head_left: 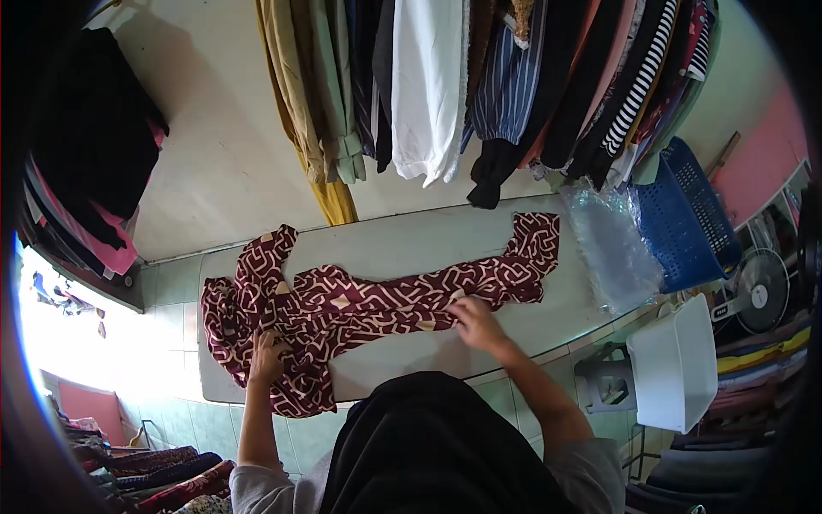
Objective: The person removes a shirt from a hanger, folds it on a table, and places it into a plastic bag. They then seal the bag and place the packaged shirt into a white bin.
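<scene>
A maroon garment with a cream geometric pattern (pixel 394 300) lies stretched out and rumpled across the pale table. Its bunched, wider part is at the left, and a narrower part runs to the right. My left hand (pixel 268 355) is on the bunched part near the table's front edge, its fingers bent against the cloth. Near the middle right of the garment, my right hand (pixel 477 324) has its fingers closed at the lower edge of the cloth.
Hanging clothes (pixel 428 94) line the wall behind the table (pixel 390 373). Clear plastic bags (pixel 608 244) lie at the table's right end, beside a blue basket (pixel 685 218). A white bin (pixel 672 364), a grey stool (pixel 606 377) and a fan (pixel 760 295) stand at the right.
</scene>
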A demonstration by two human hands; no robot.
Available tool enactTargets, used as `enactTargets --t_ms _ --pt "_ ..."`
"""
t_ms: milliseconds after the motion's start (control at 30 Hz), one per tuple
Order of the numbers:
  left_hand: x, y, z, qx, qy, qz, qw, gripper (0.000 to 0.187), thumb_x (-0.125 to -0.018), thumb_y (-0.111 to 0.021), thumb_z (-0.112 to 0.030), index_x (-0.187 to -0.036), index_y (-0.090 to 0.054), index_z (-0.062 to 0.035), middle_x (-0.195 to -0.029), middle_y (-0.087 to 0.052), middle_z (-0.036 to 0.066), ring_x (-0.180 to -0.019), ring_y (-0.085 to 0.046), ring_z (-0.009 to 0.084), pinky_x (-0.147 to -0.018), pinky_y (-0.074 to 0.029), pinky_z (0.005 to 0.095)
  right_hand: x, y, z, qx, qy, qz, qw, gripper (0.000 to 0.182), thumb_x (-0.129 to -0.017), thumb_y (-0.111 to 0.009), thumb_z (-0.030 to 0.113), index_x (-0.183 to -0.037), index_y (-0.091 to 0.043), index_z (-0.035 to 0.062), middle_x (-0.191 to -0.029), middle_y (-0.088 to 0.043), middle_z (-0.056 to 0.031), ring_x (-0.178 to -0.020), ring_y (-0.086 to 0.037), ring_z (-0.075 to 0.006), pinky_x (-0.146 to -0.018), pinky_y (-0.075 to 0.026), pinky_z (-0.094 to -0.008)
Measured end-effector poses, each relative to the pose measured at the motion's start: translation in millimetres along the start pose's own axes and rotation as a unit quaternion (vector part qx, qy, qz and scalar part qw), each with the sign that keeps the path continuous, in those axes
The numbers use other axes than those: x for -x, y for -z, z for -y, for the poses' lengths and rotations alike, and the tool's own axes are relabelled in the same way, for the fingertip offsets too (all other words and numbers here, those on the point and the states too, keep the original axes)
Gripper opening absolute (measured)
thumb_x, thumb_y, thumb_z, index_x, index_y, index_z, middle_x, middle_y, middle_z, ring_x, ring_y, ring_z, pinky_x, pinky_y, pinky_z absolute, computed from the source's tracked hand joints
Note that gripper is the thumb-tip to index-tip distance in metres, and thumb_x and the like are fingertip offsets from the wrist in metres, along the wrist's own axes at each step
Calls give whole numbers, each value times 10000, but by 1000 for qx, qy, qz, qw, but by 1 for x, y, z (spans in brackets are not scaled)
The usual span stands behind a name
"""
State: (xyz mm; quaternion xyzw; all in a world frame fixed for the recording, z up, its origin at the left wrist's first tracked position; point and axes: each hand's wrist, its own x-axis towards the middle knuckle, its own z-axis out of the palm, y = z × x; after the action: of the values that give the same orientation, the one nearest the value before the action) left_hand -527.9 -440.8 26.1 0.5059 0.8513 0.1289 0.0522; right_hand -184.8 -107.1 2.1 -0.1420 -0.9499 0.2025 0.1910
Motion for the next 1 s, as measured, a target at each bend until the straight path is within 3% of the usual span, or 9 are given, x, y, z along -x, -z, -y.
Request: enactTargets --t_ms 67,333,400,533,667,733,867,933,1000 --pt "-5 13 -6 11 -133 -91 987 335 -542 -545 85 -816 -642 -82 -886 -567 96 -950 -542 260 -941 -373 422 -7 -29 22 -54 59 21 997 509 -659 -644 65 -1148 -502 76 -1080 -470 -111 -1034 -457 -278 -859 -411 -386" --pt "-53 74 -89 70 -192 -117 972 257 -568 -659 -71 -821 -614 -52 -687 -578 83 -615 -580 267 -543 -467 337 -128 -35 166 -265 136 27 954 585 -687 -723 199 -1197 -484 38 -1227 -451 -154 -1125 -444 -276 -919 -385 -344" --pt "-62 80 -92 89 -188 -139 968 252 -552 -686 -100 -789 -616 -50 -671 -579 82 -588 -576 268 -534 -466 333 -133 -31 184 -440 -57 157 882 578 -706 -731 255 -1158 -495 -18 -1116 -542 -170 -1015 -533 -244 -875 -414 -321" --pt "-77 106 -91 102 -201 -218 950 233 -508 -733 -121 -695 -618 -45 -648 -602 79 -573 -589 251 -532 -473 316 -117 -8 162 -494 22 23 869 486 -677 -758 255 -999 -546 -40 -818 -608 -119 -769 -563 -135 -713 -449 -268" --pt "-91 127 -57 98 -124 -267 951 185 -524 -676 -22 -696 -614 -48 -624 -592 78 -555 -583 218 -519 -454 285 -76 66 99 -344 24 206 916 440 -673 -760 271 -927 -569 -33 -790 -601 -105 -706 -554 -137 -633 -453 -282" --pt "-98 141 -55 134 -105 -294 941 132 -565 -663 -9 -675 -593 -26 -590 -562 74 -511 -542 193 -480 -399 264 -57 112 88 -370 -163 327 854 293 -757 -691 224 -897 -579 -9 -715 -563 -64 -691 -544 -118 -611 -453 -285" --pt "-107 149 -81 146 -143 -269 941 95 -647 -654 -38 -656 -568 1 -569 -538 77 -499 -518 174 -477 -388 266 -20 107 54 -386 -17 104 916 249 -775 -672 188 -907 -562 7 -690 -544 -33 -641 -547 -105 -572 -453 -275" --pt "-114 146 -94 171 -125 -282 936 89 -654 -648 -39 -663 -570 4 -574 -546 79 -503 -518 162 -480 -386 264 -18 113 50 -523 -275 -13 806 288 -767 -681 202 -933 -537 15 -684 -540 -15 -620 -558 -120 -564 -455 -270" --pt "-122 150 -109 203 -86 -313 924 72 -672 -627 -33 -681 -571 11 -573 -542 65 -519 -500 114 -493 -379 245 -24 127 48 -418 -176 -2 891 316 -769 -679 223 -951 -527 15 -686 -544 -23 -622 -565 -128 -571 -459 -272"
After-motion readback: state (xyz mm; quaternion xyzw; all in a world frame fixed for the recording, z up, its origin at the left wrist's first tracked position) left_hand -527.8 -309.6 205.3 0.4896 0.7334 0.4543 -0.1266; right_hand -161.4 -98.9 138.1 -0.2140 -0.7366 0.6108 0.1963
